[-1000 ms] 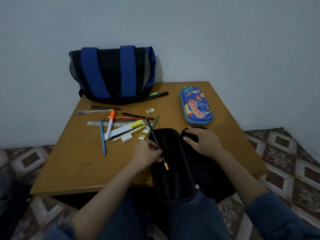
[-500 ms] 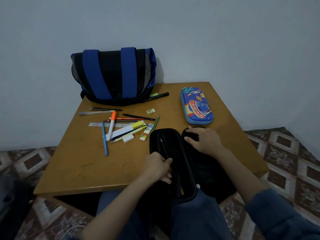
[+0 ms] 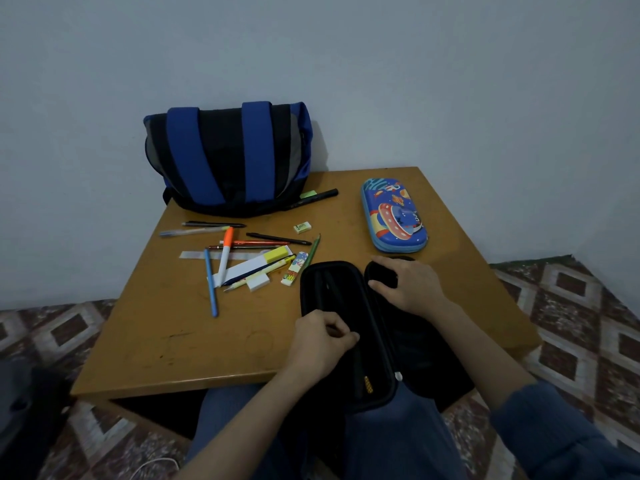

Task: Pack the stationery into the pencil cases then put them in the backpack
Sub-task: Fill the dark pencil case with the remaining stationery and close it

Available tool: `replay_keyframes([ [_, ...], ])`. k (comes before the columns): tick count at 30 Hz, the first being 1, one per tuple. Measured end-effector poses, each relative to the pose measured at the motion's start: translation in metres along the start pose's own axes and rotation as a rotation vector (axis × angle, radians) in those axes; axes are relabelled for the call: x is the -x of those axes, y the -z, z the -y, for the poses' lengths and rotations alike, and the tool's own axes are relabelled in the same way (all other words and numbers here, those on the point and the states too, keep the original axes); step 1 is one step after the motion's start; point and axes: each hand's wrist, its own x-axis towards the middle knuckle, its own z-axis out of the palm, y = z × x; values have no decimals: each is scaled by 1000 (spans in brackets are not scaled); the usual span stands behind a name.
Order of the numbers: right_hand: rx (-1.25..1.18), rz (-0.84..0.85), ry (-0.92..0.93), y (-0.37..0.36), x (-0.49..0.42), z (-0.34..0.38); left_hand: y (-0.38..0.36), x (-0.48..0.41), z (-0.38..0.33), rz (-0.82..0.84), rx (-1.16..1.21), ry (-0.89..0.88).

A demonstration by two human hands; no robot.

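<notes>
1. Black pencil case (image 3: 349, 299) is lying open like a book at the near edge of the wooden table (image 3: 166, 341), and its near end is hanging over onto your lap (image 3: 398, 441). No brand or writing is showing on it.
2. Print on the small eraser (image 3: 302, 227) and on the colourful eraser (image 3: 294, 268) is coming out too small to read. The blue pencil case (image 3: 393, 216) is showing only a cartoon space picture.
3. Your left hand (image 3: 322, 344) is sitting over the case's left half, fingers curling and thumb meeting fingertips. A dark pen (image 3: 367, 383) with a gold-patterned end is lying beneath them. You cannot tell whether they are pinching it.
4. Your right hand (image 3: 408, 289) is pressing flat on the right half, fingers spreading.
5. Both cases are looking like stiff, round-ended shells, the blue one glossy and zipped, lying well apart at the far right. The fabric backpack (image 3: 225, 157) is standing against the wall, with loose stationery scattered in front of it.
</notes>
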Motion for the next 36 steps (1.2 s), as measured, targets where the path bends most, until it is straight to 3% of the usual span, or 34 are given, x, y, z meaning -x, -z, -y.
replay_keyframes([
  [14, -20, -16, -15, -3, 2, -1, -13, -3, 2, 62, 400, 189],
  [19, -25, 0, -31, -3, 3, 0, 1, -13, -4, 56, 432, 194],
  [29, -49, 50, -69, -6, 2, 0, 50, -99, -11, -211, -182, -18],
  [36, -78, 93, -89, -7, 1, -3, 42, -154, -9, -168, -539, -5],
])
